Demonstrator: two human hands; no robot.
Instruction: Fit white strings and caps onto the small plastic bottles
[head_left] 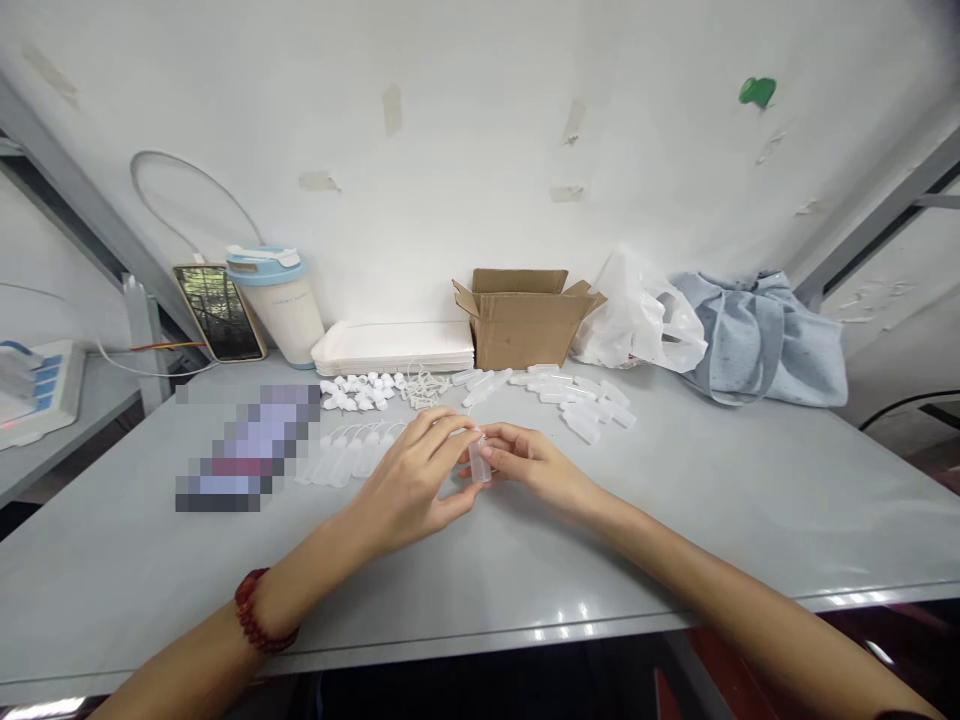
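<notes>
One dark red beaded bracelet [262,612] on the left wrist, over the near part of the grey worktop [487,590]. Farther in, left hand [416,482] grasps a small translucent tube [481,463] between thumb at its lower end and fingertips near its top. Right hand [544,468] pinches the same tube from the other side, thumb across its upper part. Tube sits between the hands, near mid-worktop; long axis close to upright in view, top end leaning slightly left, blunt base toward the near edge. Cannot tell whether the base touches the surface.

Left of the hands: a row of capped tubes [341,462], side by side, long axes slanting away to the right, pale cords looping at their far ends. A pixelated patch [247,450] beside them.

Beyond: white caps [361,392] in a cluster, a tangle of cords [425,386] next to it, then loose tubes [577,400], pointing various ways.

Along the wall: phone [221,312] leaning, lidded cup [281,312], white stack [397,347], open carton [519,335], plastic bag [634,318], blue cloth bag [810,340].
</notes>
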